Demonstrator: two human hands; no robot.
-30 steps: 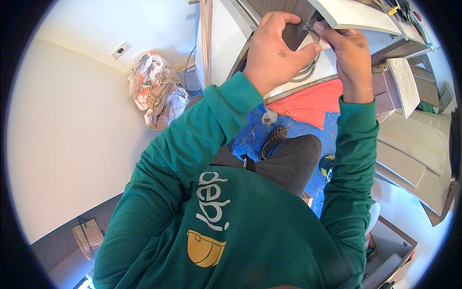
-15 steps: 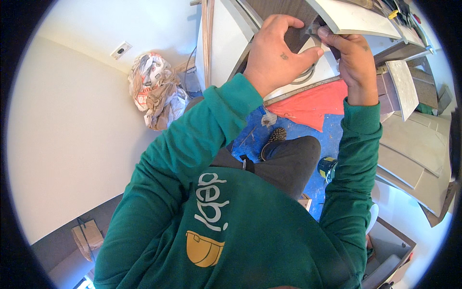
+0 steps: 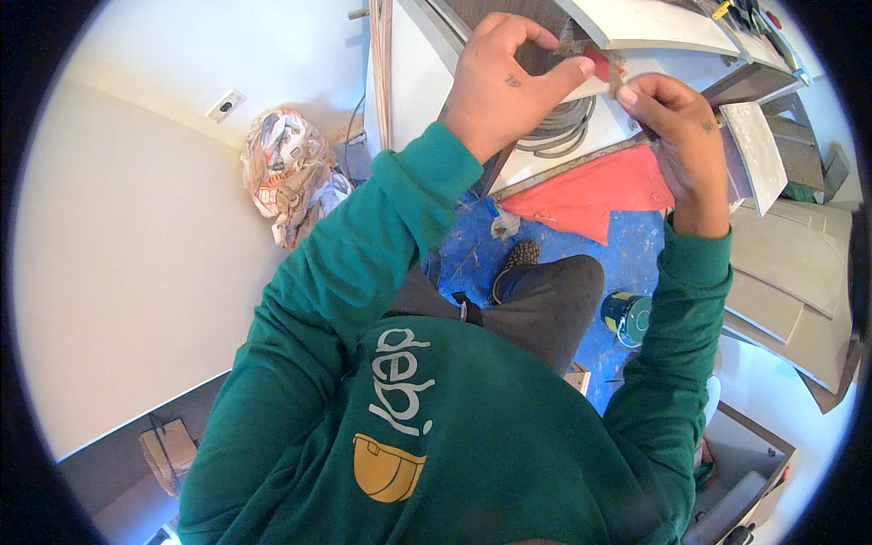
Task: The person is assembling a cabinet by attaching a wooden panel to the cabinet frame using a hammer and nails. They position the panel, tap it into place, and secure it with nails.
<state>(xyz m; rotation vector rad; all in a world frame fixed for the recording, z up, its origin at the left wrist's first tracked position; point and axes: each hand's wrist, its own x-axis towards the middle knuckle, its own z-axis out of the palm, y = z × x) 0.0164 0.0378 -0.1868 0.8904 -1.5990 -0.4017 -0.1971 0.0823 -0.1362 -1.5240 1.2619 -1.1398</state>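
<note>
My left hand is raised at the front of a cabinet, index finger and thumb curved like a C. A small thin strip, part red and part cloudy brown, runs from its thumb tip toward my right hand. The strip's exact kind is too small to tell. The right thumb and index finger pinch its other end. The left hand's lower fingers are hidden behind its thumb. A coil of grey cable lies on the white cabinet panel just below the hands.
A pale door panel juts out above the hands. Red cloth hangs below the cabinet over the blue floor covering. A dark green bucket stands by my knee. Plastic bags bunch against the left wall; loose boards lean right.
My hands have moved apart, the right one shifting right and down, the left one slightly left and up. The red strip and the cable coil now show between and below them.
</note>
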